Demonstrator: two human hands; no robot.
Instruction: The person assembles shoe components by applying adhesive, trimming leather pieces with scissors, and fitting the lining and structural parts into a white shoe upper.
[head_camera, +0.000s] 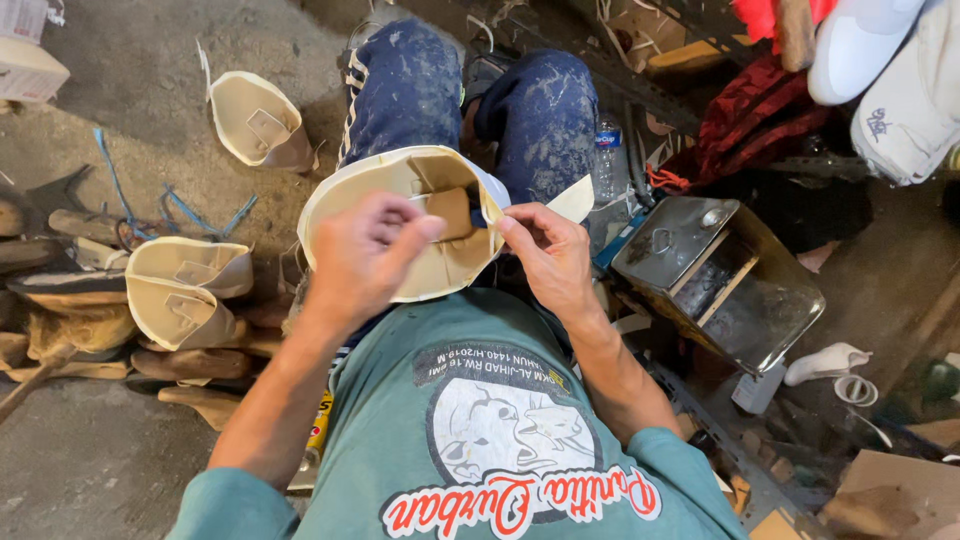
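Open floor (110, 120) far left past the cream shoe upper (258, 122). Near left blocked: stacked uppers (185, 290) on wooden lasts (190, 365). Right side tight: metal tin (720, 285) just beside the forearm, plastic bottle (606, 160) by the knee, scraps (880, 490) beyond.

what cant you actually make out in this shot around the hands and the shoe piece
Head view only:
- Left hand: motion-blurred, so its fingertips and exact grip on the cream shoe upper are unclear.
- Tan patch inside the upper: its right edge is covered by the right hand.
- Whatever the right hand pinches: too small and dark to identify.
- Metal tin: contents lost in dark reflections.
- White shoes: cut off by the top right edge.
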